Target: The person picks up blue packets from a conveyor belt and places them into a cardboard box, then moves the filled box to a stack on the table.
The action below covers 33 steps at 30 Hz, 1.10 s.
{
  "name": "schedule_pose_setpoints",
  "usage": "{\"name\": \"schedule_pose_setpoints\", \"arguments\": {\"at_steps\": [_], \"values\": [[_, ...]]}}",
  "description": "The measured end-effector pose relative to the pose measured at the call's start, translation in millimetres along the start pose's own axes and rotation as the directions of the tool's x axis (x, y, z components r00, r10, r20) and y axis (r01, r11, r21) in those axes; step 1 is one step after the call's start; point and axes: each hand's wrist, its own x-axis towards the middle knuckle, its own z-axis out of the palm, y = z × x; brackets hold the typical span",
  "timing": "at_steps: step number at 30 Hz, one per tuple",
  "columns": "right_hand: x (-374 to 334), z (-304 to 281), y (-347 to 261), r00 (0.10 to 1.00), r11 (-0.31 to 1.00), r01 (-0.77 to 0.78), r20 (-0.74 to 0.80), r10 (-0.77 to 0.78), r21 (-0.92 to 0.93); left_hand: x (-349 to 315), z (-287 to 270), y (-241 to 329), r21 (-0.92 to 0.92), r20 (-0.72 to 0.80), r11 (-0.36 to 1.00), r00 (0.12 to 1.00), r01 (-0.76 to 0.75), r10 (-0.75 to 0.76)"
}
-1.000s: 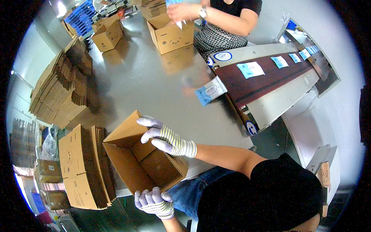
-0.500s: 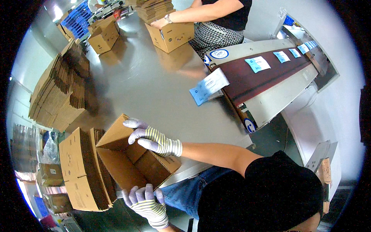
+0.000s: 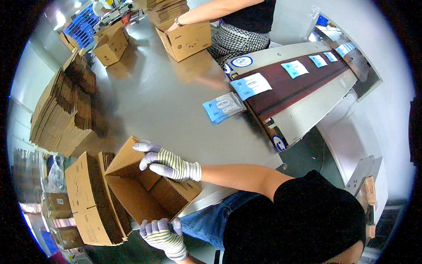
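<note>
An open cardboard box (image 3: pixel 151 193) is tilted at the near edge of the metal table, its inside facing up and bare. My left hand (image 3: pixel 165 237), in a striped knit glove, has its fingers hooked over the box's lower rim. Across the upper rim lies my right hand (image 3: pixel 171 165), gloved alike, its fingers apart and reaching over the opening. Beside the box on the left leans a stack of flattened cartons (image 3: pixel 90 200). A blue-and-white packet (image 3: pixel 224 108) rests on the table, and another packet (image 3: pixel 251 86) lies at the belt's end.
A conveyor (image 3: pixel 303 83) with several packets comes in from the right. Across the metal table (image 3: pixel 154 97), a co-worker's hand (image 3: pixel 173 27) reaches into a carton (image 3: pixel 187 40). Another open carton (image 3: pixel 112 46) stands farther left. More flattened cartons (image 3: pixel 63 110) are piled along the left side.
Packets have advanced along the belt. The front one has dropped from the belt's end onto the table, and another has taken its place. My hands keep nearly the same position on the box.
</note>
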Motion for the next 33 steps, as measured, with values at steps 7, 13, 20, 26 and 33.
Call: {"name": "schedule_pose_setpoints", "arguments": {"at_steps": [7,13,20,26,33], "values": [[12,-27,-25,0.99,1.0,-0.03,0.137,0.029,0.003,-2,-3,0,-0.012,0.039,1.0,0.999,-0.028,0.029],[12,-101,-11,0.957,0.938,-0.133,0.204,0.205,-0.321,9,-8,7,-0.005,0.085,1.0,0.996,-0.031,0.031],[22,-190,-15,0.887,0.667,-0.238,0.121,0.445,-0.706,19,-26,11,0.009,0.145,1.0,0.989,-0.029,0.027],[48,-266,-13,0.798,0.404,-0.285,0.019,0.603,-0.869,6,-9,4,0.01,0.11,1.0,0.994,-0.024,0.022],[56,-314,-10,0.609,0.196,-0.18,0.047,0.791,-0.964,2,-12,0,0.021,0.184,1.0,0.983,0.012,-0.016]]}}
